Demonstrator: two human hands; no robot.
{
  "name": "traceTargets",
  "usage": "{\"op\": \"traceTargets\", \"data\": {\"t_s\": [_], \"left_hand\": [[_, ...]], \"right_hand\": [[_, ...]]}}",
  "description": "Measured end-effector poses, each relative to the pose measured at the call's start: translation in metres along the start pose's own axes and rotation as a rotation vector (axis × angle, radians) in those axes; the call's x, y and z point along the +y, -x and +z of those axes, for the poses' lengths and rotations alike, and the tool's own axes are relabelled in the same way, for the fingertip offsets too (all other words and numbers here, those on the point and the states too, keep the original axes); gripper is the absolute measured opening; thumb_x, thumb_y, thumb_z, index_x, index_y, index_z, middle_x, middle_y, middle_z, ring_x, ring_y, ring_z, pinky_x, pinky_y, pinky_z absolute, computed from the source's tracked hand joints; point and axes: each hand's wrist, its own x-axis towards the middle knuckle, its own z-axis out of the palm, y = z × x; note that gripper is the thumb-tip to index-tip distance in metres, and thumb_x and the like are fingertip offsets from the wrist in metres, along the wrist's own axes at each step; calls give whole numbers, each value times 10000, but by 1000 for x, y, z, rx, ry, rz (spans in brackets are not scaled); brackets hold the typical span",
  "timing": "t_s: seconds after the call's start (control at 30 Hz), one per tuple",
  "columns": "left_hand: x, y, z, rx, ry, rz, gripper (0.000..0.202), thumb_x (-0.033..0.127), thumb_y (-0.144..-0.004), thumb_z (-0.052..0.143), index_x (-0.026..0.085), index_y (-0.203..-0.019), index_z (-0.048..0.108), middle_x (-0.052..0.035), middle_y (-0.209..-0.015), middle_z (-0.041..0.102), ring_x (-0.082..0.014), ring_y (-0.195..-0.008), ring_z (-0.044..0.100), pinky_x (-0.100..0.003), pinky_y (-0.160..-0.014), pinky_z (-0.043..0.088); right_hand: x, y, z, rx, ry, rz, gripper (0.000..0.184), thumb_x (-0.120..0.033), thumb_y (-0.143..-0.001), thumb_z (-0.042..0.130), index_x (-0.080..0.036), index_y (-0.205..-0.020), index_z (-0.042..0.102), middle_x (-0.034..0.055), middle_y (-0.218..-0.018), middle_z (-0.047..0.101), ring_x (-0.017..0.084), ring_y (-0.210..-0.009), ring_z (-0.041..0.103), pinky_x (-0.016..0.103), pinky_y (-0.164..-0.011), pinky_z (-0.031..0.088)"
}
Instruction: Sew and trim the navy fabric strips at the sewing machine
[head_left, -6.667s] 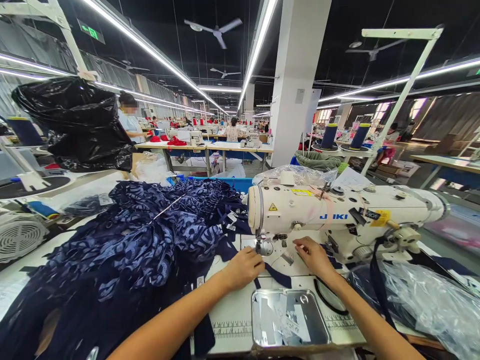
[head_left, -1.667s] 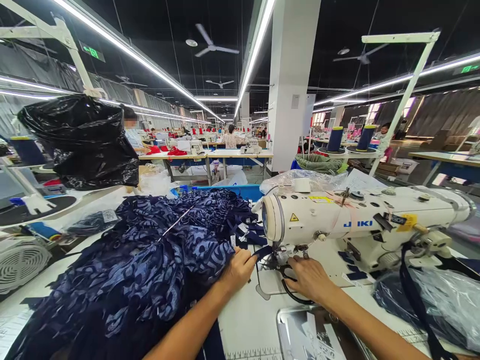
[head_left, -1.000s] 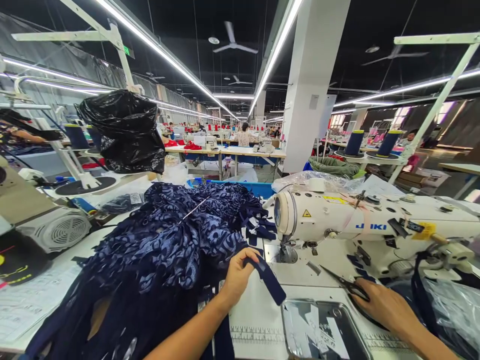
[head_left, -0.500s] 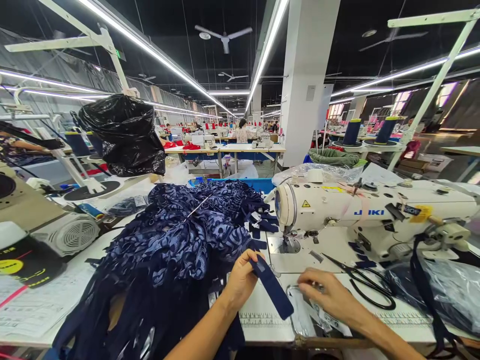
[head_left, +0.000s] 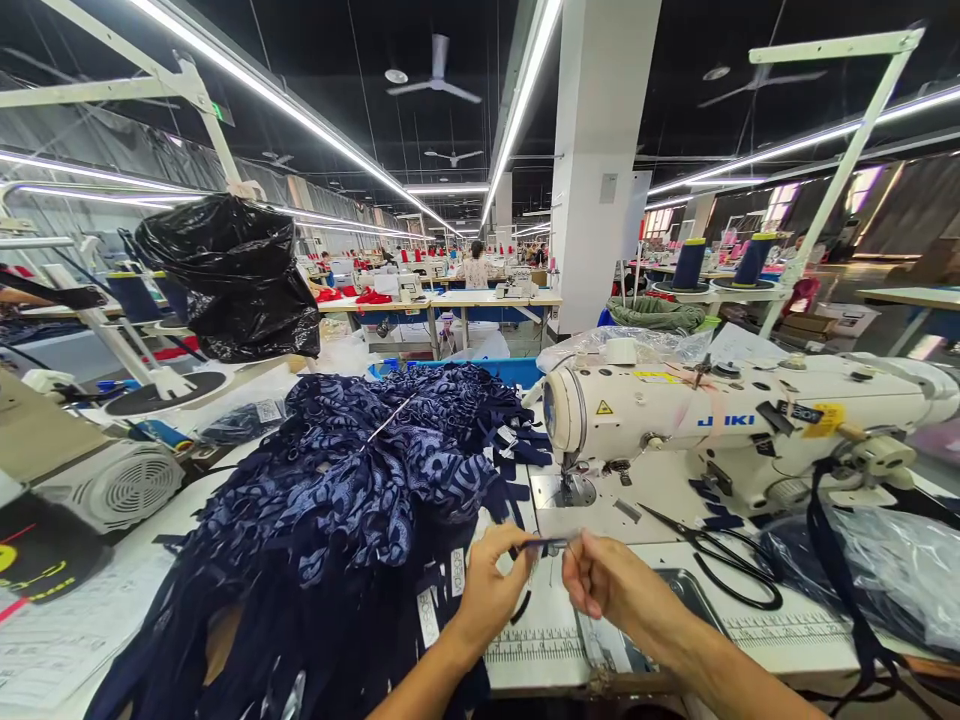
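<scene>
Edge-on between my hands is a narrow navy fabric strip (head_left: 549,542). My left hand (head_left: 495,580) pinches its left end between thumb and fingers. At the other end, the fingertips of my right hand (head_left: 619,590) are closed; a small pale piece may be in them, too blurred to make out. Behind both hands stands a white sewing machine (head_left: 720,405), its needle and presser foot (head_left: 571,488) over a metal plate. Left of my left hand, white printed labels (head_left: 427,615) lie by a heap of navy patterned garments (head_left: 375,470).
Black scissors (head_left: 712,560) lie on the table right of my right hand, near a clear plastic bag (head_left: 892,570). A shallow metal tray (head_left: 686,600) is partly behind my right forearm. A printed ruler (head_left: 532,645) runs along the front edge. A black plastic bag (head_left: 240,280) hangs at left.
My right hand has come up and left from the metal tray to the strip. The strip has turned from hanging flat-side on to edge-on. The view has shifted slightly.
</scene>
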Motion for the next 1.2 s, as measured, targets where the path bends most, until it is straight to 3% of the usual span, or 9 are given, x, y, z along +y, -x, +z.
{"op": "traceTargets", "data": {"t_s": [0.17, 0.3, 0.47, 0.6, 0.8, 1.0, 1.1, 1.2], "left_hand": [[-2, 1, 9, 15, 405, -393, 268, 406, -638, 653, 148, -593, 598, 8, -581, 540, -127, -580, 463, -234, -582, 367], [-2, 4, 10, 27, 498, -494, 275, 391, -605, 680, 143, -582, 564, 28, -555, 504, -101, -557, 431, -214, -568, 346], [-4, 6, 10, 49, 487, -506, 265, 374, -609, 669, 136, -597, 555, 21, -559, 505, -100, -552, 415, -217, -560, 332], [-4, 6, 12, 48, 441, -486, 257, 373, -624, 647, 140, -594, 543, 22, -557, 491, -96, -538, 395, -215, -551, 323], [-1, 7, 12, 110, 248, -323, 240, 324, -622, 641, 154, -521, 505, 33, -527, 420, -106, -565, 368, -213, -573, 320], [-4, 8, 12, 124, 206, -275, 223, 324, -638, 626, 157, -536, 517, 28, -530, 428, -112, -570, 373, -213, -573, 327], [-6, 8, 12, 111, 209, -272, 207, 315, -661, 605, 156, -556, 525, 22, -544, 442, -116, -580, 382, -218, -583, 334], [-6, 8, 12, 106, 201, -269, 211, 313, -679, 592, 156, -557, 522, 20, -550, 440, -117, -583, 381, -222, -589, 335]], "right_hand": [[4, -14, -9, 184, 216, -124, 362, -512, -711, 551, -163, -619, 513, -34, -539, 487, 82, -468, 381, 244, -512, 289], [11, -26, -11, 200, 298, -138, 283, -430, -727, 533, -171, -623, 486, -44, -576, 476, 75, -464, 370, 243, -508, 290], [14, -35, -5, 166, 308, -168, 258, -417, -727, 513, -167, -663, 505, -50, -564, 465, 77, -458, 371, 241, -493, 276], [14, -36, 0, 159, 339, -178, 338, -467, -719, 521, -183, -561, 430, -69, -462, 398, 77, -443, 340, 239, -491, 274], [18, -37, 5, 221, 302, -166, 424, -548, -643, 571, -206, -524, 351, -87, -422, 338, 65, -413, 270, 223, -429, 209], [22, -38, 4, 220, 374, -195, 377, -514, -706, 522, -202, -557, 372, -78, -443, 341, 75, -427, 296, 229, -441, 251], [23, -34, -2, 309, 501, -312, 272, -440, -772, 466, -189, -668, 457, -49, -539, 391, 101, -493, 359, 246, -482, 309], [24, -28, -5, 407, 731, -589, 157, -313, -835, 411, -191, -766, 482, -1, -675, 458, 132, -607, 422, 271, -561, 360]]}}
